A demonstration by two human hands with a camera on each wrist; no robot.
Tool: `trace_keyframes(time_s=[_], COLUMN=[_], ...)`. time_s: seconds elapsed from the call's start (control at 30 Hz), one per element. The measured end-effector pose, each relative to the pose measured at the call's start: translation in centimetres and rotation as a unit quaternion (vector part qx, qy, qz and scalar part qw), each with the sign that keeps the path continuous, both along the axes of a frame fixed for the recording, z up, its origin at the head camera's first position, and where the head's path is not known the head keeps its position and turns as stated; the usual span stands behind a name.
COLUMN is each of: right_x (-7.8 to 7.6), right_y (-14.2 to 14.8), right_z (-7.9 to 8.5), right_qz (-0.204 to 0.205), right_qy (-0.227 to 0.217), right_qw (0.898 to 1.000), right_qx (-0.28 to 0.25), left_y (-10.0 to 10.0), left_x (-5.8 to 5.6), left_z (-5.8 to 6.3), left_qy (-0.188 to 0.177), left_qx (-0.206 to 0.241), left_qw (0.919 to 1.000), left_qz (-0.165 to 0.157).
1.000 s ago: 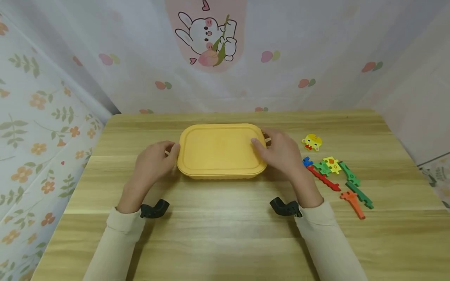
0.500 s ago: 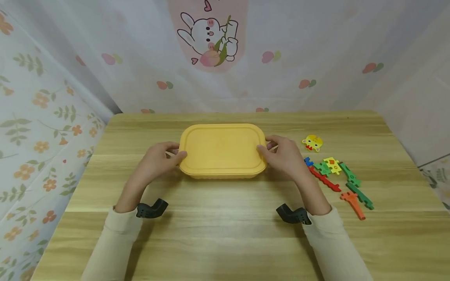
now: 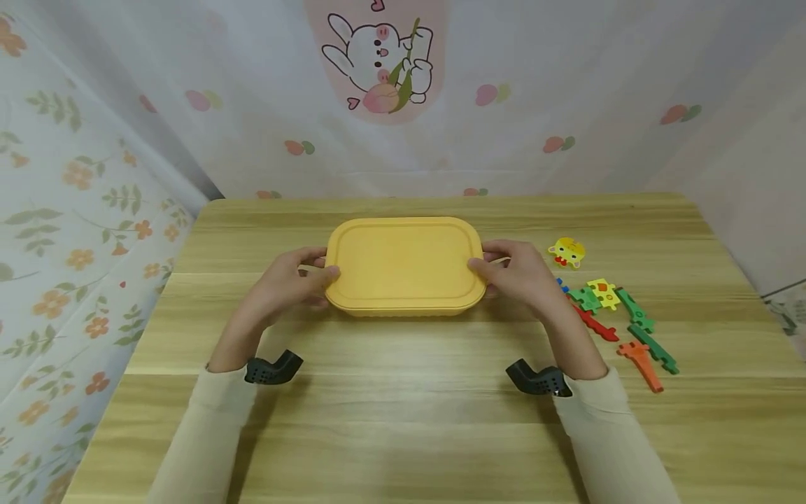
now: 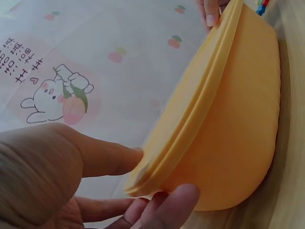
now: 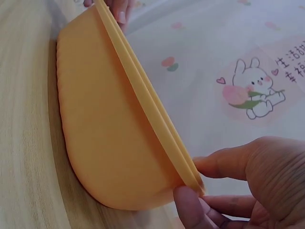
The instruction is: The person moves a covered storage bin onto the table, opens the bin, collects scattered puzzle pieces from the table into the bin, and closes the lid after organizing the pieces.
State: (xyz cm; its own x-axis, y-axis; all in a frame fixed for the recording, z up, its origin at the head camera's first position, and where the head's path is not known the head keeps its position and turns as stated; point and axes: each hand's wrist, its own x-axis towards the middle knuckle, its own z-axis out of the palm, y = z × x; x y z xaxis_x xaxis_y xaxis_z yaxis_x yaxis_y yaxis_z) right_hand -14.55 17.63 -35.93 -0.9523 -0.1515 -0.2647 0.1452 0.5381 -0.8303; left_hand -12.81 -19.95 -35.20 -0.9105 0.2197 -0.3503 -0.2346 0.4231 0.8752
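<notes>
A yellow plastic box with a fitted lid (image 3: 405,262) stands near the back of the wooden table. At its left end my left hand (image 3: 286,283) pinches the lid's rim, thumb on top and fingers beneath. My right hand (image 3: 516,276) pinches the opposite end in the same way. The left wrist view shows the lid seated on the box's deep, rounded wall (image 4: 238,119). From the other side, the right wrist view shows the box wall (image 5: 105,114) with its base on the table. What the box holds is hidden.
Right of the box lie a yellow animal-head piece (image 3: 567,252) and several puzzle-like pieces: a green-yellow pair (image 3: 603,293), a red strip (image 3: 597,326), green strips (image 3: 653,348) and an orange piece (image 3: 641,364). A patterned curtain (image 3: 403,161) hangs behind the table.
My left thumb has moved from the lid's edge onto its top. My right hand has shifted outward to the right end's rim. The box stays in about the same place.
</notes>
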Motion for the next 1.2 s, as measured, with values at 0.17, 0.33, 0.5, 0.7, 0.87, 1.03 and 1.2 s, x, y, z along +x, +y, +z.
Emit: trace_keyframes(time_s=[0.17,0.33,0.5,0.7,0.87,1.03,1.2], right_x=[-0.1,-0.1,-0.1,-0.1,0.1,0.1,0.2], right_y=[0.3,0.3,0.2,0.2,0.2,0.1,0.1], right_z=[0.0,0.0,0.0,0.1,0.2,0.3,0.5], right_qz=[-0.006,-0.004,-0.003,-0.004,-0.004,-0.003,-0.005], right_qy=[-0.005,0.003,0.02,0.03,0.035,0.043,0.04], right_qw=[1.0,1.0,1.0,0.999,0.999,0.999,0.999], right_qx=[-0.01,-0.017,-0.014,-0.012,-0.003,0.005,0.007], left_y=[0.2,0.0,0.0,0.2,0.2,0.2,0.2], left_x=[-0.4,-0.5,-0.5,-0.5,-0.3,-0.2,-0.1], left_z=[-0.5,-0.7,-0.5,-0.3,-0.1,0.2,0.4], left_qy=[0.015,0.017,0.021,0.025,0.026,0.029,0.033], left_qx=[0.016,0.023,0.017,0.014,0.011,0.007,0.003], left_qw=[0.9996,0.9993,0.9993,0.9994,0.9995,0.9996,0.9994], left_qz=[0.018,0.025,0.025,0.019,0.01,0.005,0.004])
